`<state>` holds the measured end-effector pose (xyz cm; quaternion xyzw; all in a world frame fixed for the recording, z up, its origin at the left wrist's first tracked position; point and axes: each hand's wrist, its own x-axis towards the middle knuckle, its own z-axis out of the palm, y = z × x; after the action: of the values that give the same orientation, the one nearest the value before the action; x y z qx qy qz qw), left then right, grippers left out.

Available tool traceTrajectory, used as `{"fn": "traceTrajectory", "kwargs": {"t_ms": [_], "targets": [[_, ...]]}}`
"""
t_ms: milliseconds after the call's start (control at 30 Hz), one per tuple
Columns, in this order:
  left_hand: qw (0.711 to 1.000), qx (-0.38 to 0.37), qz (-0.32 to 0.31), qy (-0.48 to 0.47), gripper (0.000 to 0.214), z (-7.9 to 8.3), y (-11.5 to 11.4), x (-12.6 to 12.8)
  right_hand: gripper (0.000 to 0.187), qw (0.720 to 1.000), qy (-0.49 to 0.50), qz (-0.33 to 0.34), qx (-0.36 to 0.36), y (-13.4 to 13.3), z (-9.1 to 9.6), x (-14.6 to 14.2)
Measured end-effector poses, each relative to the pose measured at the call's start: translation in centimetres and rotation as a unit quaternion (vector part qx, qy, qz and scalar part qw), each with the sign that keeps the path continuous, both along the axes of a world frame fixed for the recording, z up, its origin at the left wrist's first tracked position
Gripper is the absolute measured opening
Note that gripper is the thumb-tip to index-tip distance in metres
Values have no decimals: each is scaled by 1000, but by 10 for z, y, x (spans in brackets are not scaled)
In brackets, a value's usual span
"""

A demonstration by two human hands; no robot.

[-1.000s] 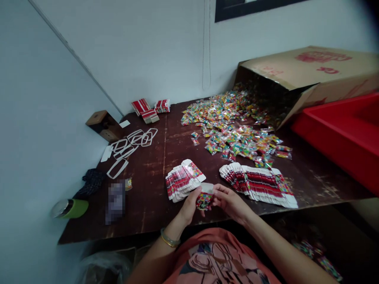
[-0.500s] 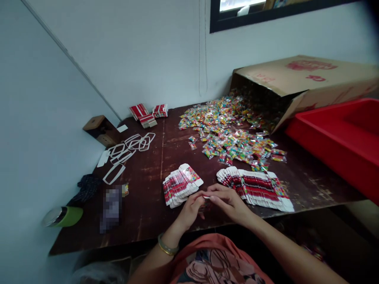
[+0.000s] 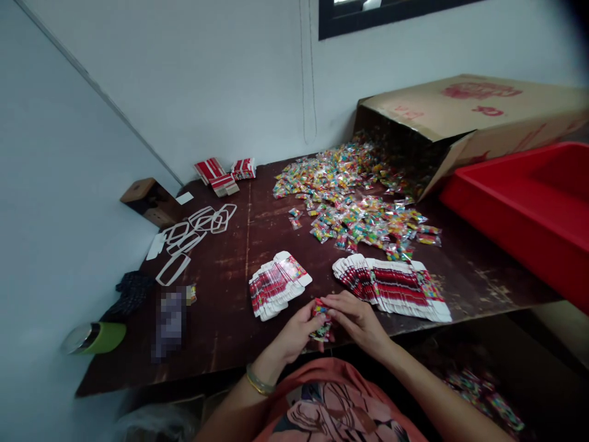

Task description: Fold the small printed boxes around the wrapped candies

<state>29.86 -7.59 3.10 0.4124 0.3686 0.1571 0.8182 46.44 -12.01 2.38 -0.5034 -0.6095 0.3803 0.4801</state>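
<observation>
Between my two hands is a small printed carton (image 3: pixel 321 323), red at its top edge and many-coloured below. My left hand (image 3: pixel 299 331) grips its left side, the thumb lying across the printed face. On the other side my right hand (image 3: pixel 356 319) has its fingers closed at the carton's top and right edge. Just beyond my left hand lies a fanned stack of flat red-and-white cartons (image 3: pixel 278 285). A longer fanned row of flat cartons (image 3: pixel 396 288) is beside my right hand. Fingers hide part of the held carton.
Small clear candy packets (image 3: pixel 354 215) spill across the brown table (image 3: pixel 221 307) from a tipped cardboard box (image 3: pixel 460 110). A red tray (image 3: pixel 519 209) stands at the right. To the left are rubber-band-like white loops (image 3: pixel 197 227), a wooden box (image 3: pixel 154 199) and a green cup (image 3: pixel 108 337). More printed cartons (image 3: pixel 488 399) lie below the table edge.
The carton in my hands has turned so its coloured printed face shows; before, mainly a thin white-and-red edge was visible. The view has shifted slightly.
</observation>
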Motion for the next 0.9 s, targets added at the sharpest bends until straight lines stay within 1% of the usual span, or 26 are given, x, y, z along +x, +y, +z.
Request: {"fn": "traceTrajectory", "kwargs": {"t_ms": [33,67,100,167,200,233,267,300,333,367,400,433,467,500,533,567,600,633,667,700,733,800,833,867,900], "targets": [[1000,-4,-12,-12,56,1,-3,5,27,1000,-9,-8,-13,-7,3,11],[999,3,-29,-23,53,2,-5,8,26,999,-20,-27,-30,-16,8,27],[998,22,-45,-30,51,3,-6,11,26,997,-36,-52,-50,-27,13,50],[995,75,-57,-20,45,3,-2,11,27,984,-93,-124,-83,-55,24,108],[994,97,-48,-4,43,3,2,8,28,976,-139,-142,-91,-69,28,137],[994,108,-29,13,41,1,7,3,28,967,-194,-138,-90,-79,30,161],[994,108,-8,27,40,-1,12,-2,25,955,-246,-148,-68,-86,31,177],[994,99,12,37,40,-4,18,-8,23,945,-286,-151,-42,-87,31,183],[995,87,32,43,40,-7,22,-13,21,940,-310,-143,-28,-81,28,176],[995,76,48,47,40,-11,26,-18,21,940,-316,-123,-24,-70,24,159],[995,66,58,50,40,-14,28,-21,23,947,-307,-91,-24,-52,19,133],[995,57,59,52,39,-17,28,-24,30,954,-298,-29,-27,-30,12,101],[996,51,52,54,39,-20,28,-26,37,955,-297,24,-7,-5,4,68],[997,45,40,57,39,-21,26,-28,44,948,-314,47,19,20,-3,37],[997,41,28,61,39,-22,23,-30,50,934,-352,51,37,44,-10,11],[997,37,18,66,39,-23,20,-33,50,918,-391,54,45,65,-16,-9],[997,31,13,70,39,-22,17,-36,47,907,-414,54,52,81,-20,-21],[997,25,18,70,40,-21,14,-39,43,899,-431,53,55,91,-22,-26],[997,17,31,62,41,-20,13,-42,38,897,-435,49,59,94,-23,-27],[998,6,51,44,43,-19,12,-46,35,900,-428,42,67,91,-22,-25],[997,-9,76,16,46,-18,12,-48,34,905,-415,36,80,82,-19,-22],[989,-42,130,-51,51,-17,15,-50,34,916,-380,56,115,52,-11,-17],[983,-55,155,-78,52,-18,16,-48,34,921,-357,85,131,35,-6,-17],[979,-64,173,-92,51,-18,17,-45,34,924,-335,118,139,21,-2,-18],[977,-65,180,-93,50,-19,17,-40,35,929,-315,133,140,9,2,-21]]}}
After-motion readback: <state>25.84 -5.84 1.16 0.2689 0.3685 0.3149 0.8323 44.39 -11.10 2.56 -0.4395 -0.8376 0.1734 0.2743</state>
